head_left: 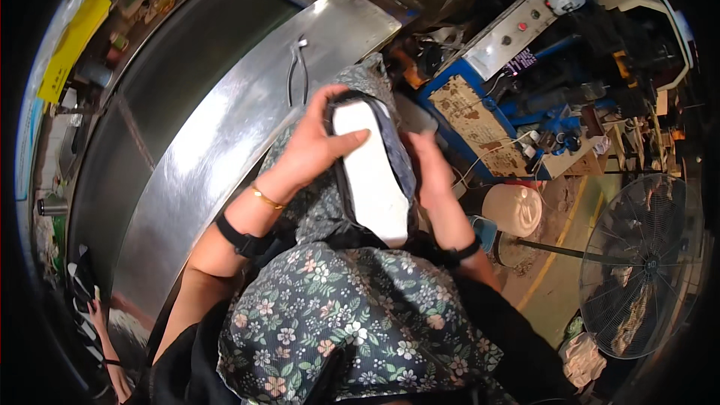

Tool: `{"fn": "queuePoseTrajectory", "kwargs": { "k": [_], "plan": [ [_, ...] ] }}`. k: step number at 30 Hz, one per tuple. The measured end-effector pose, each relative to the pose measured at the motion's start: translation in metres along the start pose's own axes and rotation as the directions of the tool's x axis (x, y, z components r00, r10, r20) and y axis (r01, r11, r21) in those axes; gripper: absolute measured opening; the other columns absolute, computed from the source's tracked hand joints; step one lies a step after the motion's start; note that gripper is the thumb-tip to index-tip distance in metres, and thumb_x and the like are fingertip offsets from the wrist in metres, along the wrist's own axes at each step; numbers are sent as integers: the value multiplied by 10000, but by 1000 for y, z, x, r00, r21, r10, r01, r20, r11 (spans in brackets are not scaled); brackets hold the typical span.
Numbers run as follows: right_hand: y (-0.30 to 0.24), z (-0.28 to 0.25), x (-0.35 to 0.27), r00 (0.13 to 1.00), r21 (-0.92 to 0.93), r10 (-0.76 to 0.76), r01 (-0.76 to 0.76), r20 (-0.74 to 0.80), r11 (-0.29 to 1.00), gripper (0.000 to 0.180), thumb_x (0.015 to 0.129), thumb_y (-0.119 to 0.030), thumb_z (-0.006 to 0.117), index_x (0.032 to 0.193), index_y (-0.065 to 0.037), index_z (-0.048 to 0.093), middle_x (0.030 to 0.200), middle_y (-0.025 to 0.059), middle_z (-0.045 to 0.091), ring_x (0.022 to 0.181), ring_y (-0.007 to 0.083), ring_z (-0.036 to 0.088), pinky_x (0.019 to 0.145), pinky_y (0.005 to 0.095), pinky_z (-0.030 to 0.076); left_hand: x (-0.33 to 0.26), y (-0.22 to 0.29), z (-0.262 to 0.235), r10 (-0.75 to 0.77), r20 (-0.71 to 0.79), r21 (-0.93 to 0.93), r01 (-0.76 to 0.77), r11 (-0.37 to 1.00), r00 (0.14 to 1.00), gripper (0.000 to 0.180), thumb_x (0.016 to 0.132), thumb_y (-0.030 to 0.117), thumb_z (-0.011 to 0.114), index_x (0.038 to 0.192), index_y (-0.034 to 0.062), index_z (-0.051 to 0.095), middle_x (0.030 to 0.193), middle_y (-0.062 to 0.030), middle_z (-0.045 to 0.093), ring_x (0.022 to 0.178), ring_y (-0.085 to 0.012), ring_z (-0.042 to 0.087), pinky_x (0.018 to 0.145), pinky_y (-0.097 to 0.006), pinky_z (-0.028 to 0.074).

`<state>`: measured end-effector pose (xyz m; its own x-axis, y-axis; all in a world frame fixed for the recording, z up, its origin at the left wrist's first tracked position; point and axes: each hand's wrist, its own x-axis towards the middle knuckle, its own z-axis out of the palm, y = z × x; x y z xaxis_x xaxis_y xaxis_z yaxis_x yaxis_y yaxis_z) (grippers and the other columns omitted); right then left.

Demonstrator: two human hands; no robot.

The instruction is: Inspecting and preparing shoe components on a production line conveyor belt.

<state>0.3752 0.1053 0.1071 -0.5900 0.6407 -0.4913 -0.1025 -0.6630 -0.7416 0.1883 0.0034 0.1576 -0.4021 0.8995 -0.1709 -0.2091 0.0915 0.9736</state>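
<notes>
A shoe (371,180) with a white sole and dark upper lies sole-up on my lap, over a floral apron (337,315). My left hand (311,146) grips the shoe's far end, its fingers laid across the white sole. My right hand (429,169) holds the shoe's right side, partly hidden behind it. My left wrist carries a gold bracelet and a black band; a black band is on the right wrist too.
A long steel workbench (225,142) runs along my left, with pliers (298,67) lying on it. A blue machine with a grey control panel (517,30) stands ahead right. A white tub (514,210) and a floor fan (645,262) sit on the right. Another person's hand (101,322) shows at lower left.
</notes>
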Motion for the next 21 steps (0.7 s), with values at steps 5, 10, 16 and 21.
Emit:
{"fn": "queuePoseTrajectory", "kwargs": {
  "k": [5,10,16,21],
  "plan": [
    [12,20,7,950,-783,-226,305,214,542,555,1037,-403,307,1182,50,594,1016,216,671,996,328,640,878,388,477,-2,-32,-5,138,-10,105,-136,985,990,690,808,123,771,1368,46,376,1172,-84,550,1080,-163,518,964,-308,429],
    [-9,41,6,699,-859,-500,411,511,-304,304,972,-231,460,1031,16,626,738,156,663,694,355,652,635,444,524,17,-35,-8,227,21,282,-224,933,974,684,813,115,764,1359,18,364,1169,-90,551,1074,-154,518,948,-298,436],
    [-11,29,-7,891,-944,-314,322,327,-68,471,987,-274,480,1358,13,440,869,188,688,805,399,669,718,448,539,23,-28,-12,176,161,247,-212,945,971,720,813,102,768,1385,18,339,1166,-89,559,1065,-150,531,938,-303,452],
    [13,13,-23,938,-495,-165,304,305,814,622,999,-199,515,1497,31,222,1459,154,409,1340,219,390,1114,330,294,14,-20,-21,67,278,-622,127,773,958,644,912,133,593,1463,-30,302,1388,-146,485,1232,-222,508,1098,-350,334]
  ]
}}
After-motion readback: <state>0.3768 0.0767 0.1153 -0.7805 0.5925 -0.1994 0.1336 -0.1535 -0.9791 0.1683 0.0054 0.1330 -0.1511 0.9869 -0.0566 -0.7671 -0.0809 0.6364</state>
